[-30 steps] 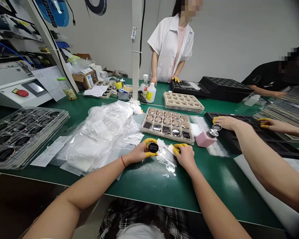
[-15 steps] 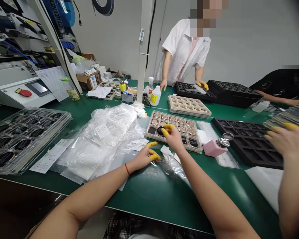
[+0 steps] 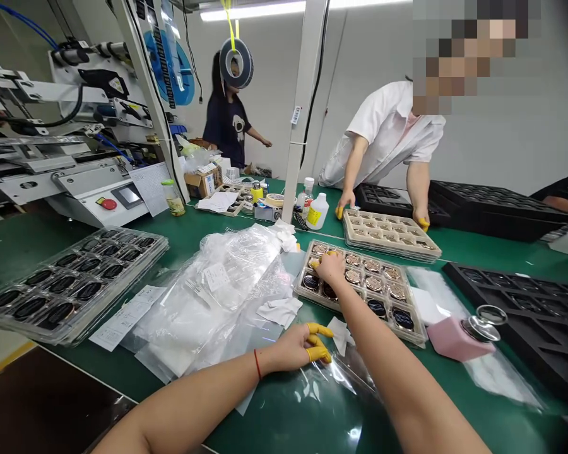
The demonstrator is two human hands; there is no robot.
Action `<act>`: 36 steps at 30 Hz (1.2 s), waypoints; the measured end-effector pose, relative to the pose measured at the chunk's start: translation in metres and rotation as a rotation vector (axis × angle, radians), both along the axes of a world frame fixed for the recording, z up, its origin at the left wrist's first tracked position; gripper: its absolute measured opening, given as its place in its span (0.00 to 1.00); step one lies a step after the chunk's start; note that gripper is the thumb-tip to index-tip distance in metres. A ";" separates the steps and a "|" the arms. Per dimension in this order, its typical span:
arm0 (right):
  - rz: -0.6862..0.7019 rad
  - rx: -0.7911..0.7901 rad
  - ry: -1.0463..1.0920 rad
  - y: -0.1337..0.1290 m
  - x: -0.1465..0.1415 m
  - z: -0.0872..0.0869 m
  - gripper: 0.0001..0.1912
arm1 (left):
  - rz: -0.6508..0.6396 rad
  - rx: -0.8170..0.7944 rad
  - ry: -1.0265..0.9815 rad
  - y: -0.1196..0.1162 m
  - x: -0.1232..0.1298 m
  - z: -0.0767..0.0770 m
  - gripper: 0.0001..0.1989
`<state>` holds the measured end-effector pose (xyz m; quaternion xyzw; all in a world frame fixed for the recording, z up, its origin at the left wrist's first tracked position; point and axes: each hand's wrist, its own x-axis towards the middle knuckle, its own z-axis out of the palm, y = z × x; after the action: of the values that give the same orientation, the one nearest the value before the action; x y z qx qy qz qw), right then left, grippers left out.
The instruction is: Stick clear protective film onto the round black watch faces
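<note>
My right hand (image 3: 329, 266), in yellow finger cots, rests over the upper left corner of a beige compartment tray (image 3: 360, 253). The palm hides the cells beneath it. The tray holds several round discs, some with copper-coloured faces and some dark. My left hand (image 3: 296, 348), with a red string on the wrist, lies lower on the clear plastic sheet (image 3: 331, 372) with its fingers apart. It holds nothing that I can see.
A pink dispenser bottle (image 3: 461, 337) stands before a black foam tray (image 3: 515, 296) on the right. A plastic bag (image 3: 218, 296) and stacked clear trays (image 3: 71, 284) lie left. A co-worker's hands (image 3: 345, 205) flank another beige tray (image 3: 390, 234).
My right hand has moved farther up the tray, and the black disc no longer shows at its fingers. My left hand has drawn back toward me. The view has tilted up and shows more of the room.
</note>
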<state>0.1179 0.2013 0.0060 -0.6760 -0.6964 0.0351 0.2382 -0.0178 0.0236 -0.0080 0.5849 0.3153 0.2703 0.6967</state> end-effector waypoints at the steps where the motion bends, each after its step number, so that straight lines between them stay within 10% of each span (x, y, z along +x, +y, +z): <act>1: -0.001 0.000 0.002 0.001 -0.002 -0.001 0.08 | 0.008 0.000 -0.001 0.000 0.000 0.000 0.25; 6: 0.094 0.061 0.038 -0.030 -0.002 0.010 0.09 | 0.075 -0.061 -0.049 -0.001 0.002 -0.004 0.25; 13: 0.566 0.101 0.336 -0.159 0.019 0.025 0.11 | 0.143 -0.050 -0.253 0.001 0.002 -0.002 0.29; 17: 0.566 -0.043 0.405 -0.204 0.035 0.017 0.16 | 0.061 0.013 -0.228 -0.008 0.005 0.002 0.33; 22: 0.406 -0.098 0.432 -0.213 0.042 0.012 0.09 | -0.038 0.158 -0.002 -0.022 0.008 0.004 0.40; 27: 0.503 0.069 0.201 -0.220 0.036 0.011 0.07 | 0.013 0.296 0.028 -0.023 0.008 0.010 0.30; 36: 0.553 -0.159 0.339 -0.219 0.043 0.023 0.09 | -0.106 0.247 0.089 -0.024 0.003 0.006 0.35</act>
<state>0.1613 -0.0173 0.0293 -0.4624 -0.7991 0.2644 0.2786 -0.0143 -0.0002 -0.0023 0.6933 0.2789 0.2435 0.6182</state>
